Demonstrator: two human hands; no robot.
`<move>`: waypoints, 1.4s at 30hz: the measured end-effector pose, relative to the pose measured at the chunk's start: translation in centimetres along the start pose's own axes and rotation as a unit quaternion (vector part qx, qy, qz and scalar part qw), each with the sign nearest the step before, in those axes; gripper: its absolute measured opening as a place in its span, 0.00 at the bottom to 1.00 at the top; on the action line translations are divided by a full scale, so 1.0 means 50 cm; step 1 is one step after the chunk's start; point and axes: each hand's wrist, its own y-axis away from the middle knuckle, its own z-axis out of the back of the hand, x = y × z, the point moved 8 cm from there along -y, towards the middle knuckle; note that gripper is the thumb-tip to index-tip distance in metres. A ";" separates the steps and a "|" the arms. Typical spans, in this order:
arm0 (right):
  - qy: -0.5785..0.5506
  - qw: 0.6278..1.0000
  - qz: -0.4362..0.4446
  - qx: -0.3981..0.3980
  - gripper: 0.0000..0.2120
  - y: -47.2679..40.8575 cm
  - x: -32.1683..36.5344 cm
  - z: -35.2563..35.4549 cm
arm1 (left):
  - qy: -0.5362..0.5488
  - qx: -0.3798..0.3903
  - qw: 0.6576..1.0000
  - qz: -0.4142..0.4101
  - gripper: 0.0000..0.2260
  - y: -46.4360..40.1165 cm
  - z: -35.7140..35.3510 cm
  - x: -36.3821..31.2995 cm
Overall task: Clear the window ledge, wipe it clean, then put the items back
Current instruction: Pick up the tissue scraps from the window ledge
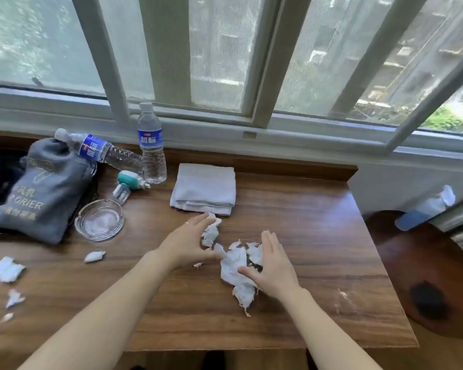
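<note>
While you work at the wooden ledge (305,209), take the folded white towel (204,188) as your marker: it lies flat near the window side, and everything else reads off it.

Largest first. Far to the towel's left slumps the grey drawstring bag (38,193), with one water bottle (99,149) lying across its top and a second bottle (152,145) standing upright just left of the towel. Nearer you than that, left of the towel, sit the clear glass ashtray (99,219) and a small teal-and-white gadget (130,182) (what it is I can't quite make out).

The thing in hand is the torn tissue pile (238,263), on the ledge just on your side of the towel. Its long axis runs from the towel's near edge toward you, slanting slightly right. Your left hand (190,241) flanks its left side, fingers straight and touching the far scraps; your right hand (273,265) flanks its right side, flat and open, thumb on the paper. Neither grips anything. The right hand is closer to the bulk of the pile, so gathering likely turns on sweeping both palms inward.

Smaller stray scraps (6,268) lie well left of the towel, nearer you.
</note>
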 end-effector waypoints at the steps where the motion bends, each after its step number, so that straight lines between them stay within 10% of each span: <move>1: 0.004 1.000 0.006 0.002 0.54 -0.009 -0.007 -0.002 | -0.002 -0.002 1.000 0.001 0.46 -0.008 -0.002 -0.001; 15: 0.033 0.994 0.100 0.022 0.54 0.014 0.014 -0.083 | -0.107 0.001 0.993 -0.056 0.36 -0.074 -0.059 0.013; 32: 0.061 0.993 0.103 -0.005 0.65 -0.019 -0.008 -0.099 | -0.095 -0.008 0.991 -0.097 0.51 0.000 -0.112 0.042; 42: 0.123 0.980 0.153 -0.018 0.52 -0.007 0.110 -0.167 | 0.127 0.028 0.986 -0.100 0.49 0.013 -0.167 -0.052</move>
